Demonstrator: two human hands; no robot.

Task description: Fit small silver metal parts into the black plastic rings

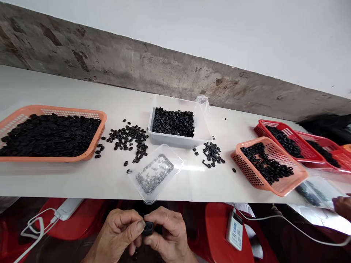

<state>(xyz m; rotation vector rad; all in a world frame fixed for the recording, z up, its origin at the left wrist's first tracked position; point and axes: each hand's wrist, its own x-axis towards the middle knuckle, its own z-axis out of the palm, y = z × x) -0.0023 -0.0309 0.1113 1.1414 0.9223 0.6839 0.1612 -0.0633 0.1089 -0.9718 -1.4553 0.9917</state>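
Observation:
Just below the table's front edge, a small black oval plastic piece is held between my two hands. My left hand pinches at its left end with thumb and forefinger. On the other side, the thumb and fingers of my right hand grip it. Whether the left fingertips also hold something smaller is hidden. Closest on the table is a clear plastic tray with many tiny metal springs. Loose black oval pieces lie behind it to the left, and smaller black parts to the right.
A white tub of black parts stands mid-table. An orange basket of black pieces is at left; another orange basket and red baskets are at right. Red stools carry power banks. Another person's hand shows far right.

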